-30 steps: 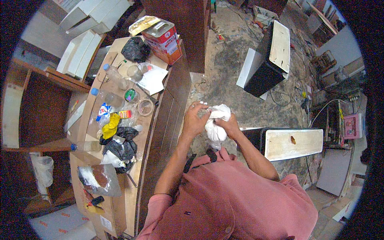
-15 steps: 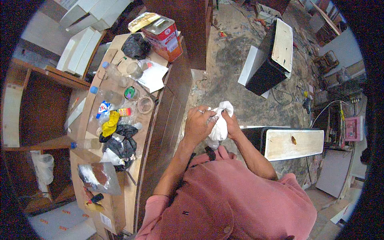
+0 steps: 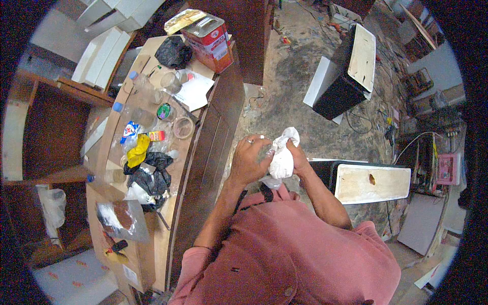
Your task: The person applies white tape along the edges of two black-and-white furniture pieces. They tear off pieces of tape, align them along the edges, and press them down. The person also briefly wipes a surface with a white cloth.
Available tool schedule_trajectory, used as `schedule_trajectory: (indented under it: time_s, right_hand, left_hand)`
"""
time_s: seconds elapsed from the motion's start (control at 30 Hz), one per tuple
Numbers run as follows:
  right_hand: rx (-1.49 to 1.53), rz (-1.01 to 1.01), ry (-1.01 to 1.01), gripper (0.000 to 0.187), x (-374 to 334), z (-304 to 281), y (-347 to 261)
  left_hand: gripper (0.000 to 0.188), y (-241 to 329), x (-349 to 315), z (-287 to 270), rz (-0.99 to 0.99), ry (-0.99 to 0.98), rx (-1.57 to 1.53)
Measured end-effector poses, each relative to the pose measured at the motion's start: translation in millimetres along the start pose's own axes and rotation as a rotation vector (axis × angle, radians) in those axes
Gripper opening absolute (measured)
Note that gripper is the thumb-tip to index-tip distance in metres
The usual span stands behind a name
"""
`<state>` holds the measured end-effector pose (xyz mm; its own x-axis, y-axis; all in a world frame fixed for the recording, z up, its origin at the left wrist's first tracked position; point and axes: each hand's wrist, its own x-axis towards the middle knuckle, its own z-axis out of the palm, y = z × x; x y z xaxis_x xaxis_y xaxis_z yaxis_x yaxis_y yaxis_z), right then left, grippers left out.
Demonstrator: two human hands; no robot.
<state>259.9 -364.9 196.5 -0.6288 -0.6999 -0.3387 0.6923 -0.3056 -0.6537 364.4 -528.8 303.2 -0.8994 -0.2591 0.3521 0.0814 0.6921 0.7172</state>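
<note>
In front of my chest is a white, crumpled plastic bag [image 3: 282, 161], its upper end gathered and twisted. My right hand [image 3: 298, 156] grips it from the right side, the thumb near the gathered part. On the bag's left, my left hand [image 3: 250, 158] is curled with its fingertips pointing at the bag. Something greyish shows by its thumb and fingertips, too small and blurred to name. A ring is on one of its fingers. Below the bag hangs a paler, see-through piece of plastic [image 3: 272, 181].
Left of me a wooden bench [image 3: 175, 203] carries clear jars, bottles, a yellow bag [image 3: 138, 151], black plastic bags [image 3: 150, 178] and a red metal can [image 3: 211, 43]. To the right lies a black box with a pale wooden face [image 3: 373, 183]; another black box [image 3: 340, 91] stands beyond.
My left hand has drawn slightly left, its fingertips off the bag's top, so more of the white bag shows. My right hand still holds it in about the same place.
</note>
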Motion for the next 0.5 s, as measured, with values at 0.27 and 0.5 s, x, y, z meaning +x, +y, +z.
schedule_trajectory:
  time_s: [0.27, 0.5]
  right_hand:
    - [-0.246, -0.032, -0.025, 0.041, -0.9, 17.2, -9.3]
    - [-0.782, -0.025, 0.149, 0.034, 0.5, 35.1, -20.6]
  left_hand:
    - [0.041, -51.4, 2.6, 31.0, -0.79, -0.043, -0.993]
    - [0.055, -80.1, -18.2, 44.3, -0.961, 0.058, -1.259]
